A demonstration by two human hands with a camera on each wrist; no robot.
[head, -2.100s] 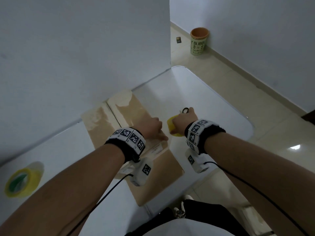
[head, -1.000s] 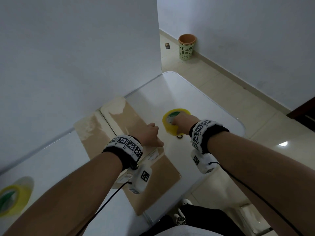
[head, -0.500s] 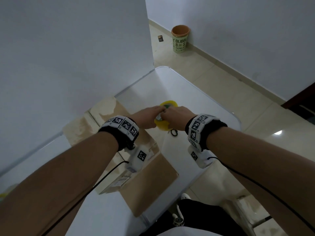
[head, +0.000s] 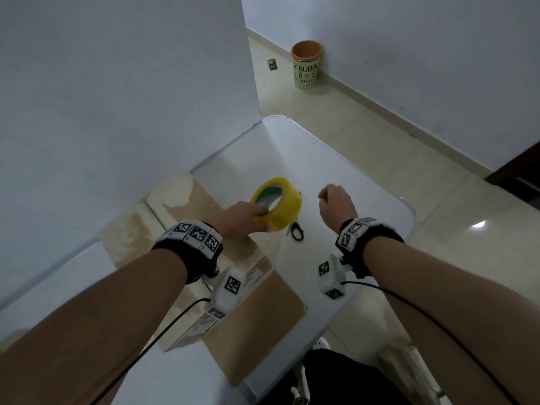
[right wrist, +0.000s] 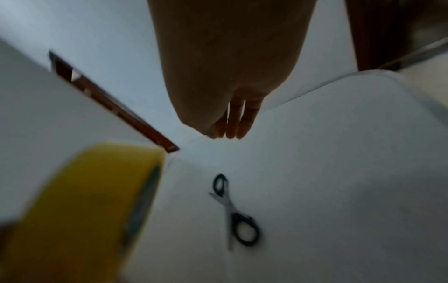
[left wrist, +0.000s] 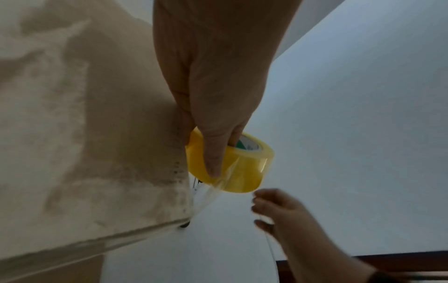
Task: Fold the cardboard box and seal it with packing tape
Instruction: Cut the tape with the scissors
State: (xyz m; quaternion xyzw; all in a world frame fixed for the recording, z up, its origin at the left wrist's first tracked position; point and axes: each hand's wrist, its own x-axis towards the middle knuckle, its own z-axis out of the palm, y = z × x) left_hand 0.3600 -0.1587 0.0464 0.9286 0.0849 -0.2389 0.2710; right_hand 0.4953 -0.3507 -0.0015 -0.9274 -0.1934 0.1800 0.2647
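Observation:
A yellow roll of packing tape is lifted off the white table. My left hand grips it, thumb on the outside and fingers through the core, as the left wrist view shows on the roll. A clear strip runs from the roll to my right hand, which pinches its free end. That right hand hangs curled, a short way right of the roll. The flattened cardboard box lies on the table under my left forearm, its flaps against the wall.
Black-handled scissors lie on the table just below the roll, also seen as scissors in the right wrist view. A white wall stands close on the left. An orange-rimmed bin sits on the floor beyond the table's rounded far edge.
My right hand lifted the roll and passed it to my left hand, which left the cardboard. The right hand has drawn away to the right, pulling out tape.

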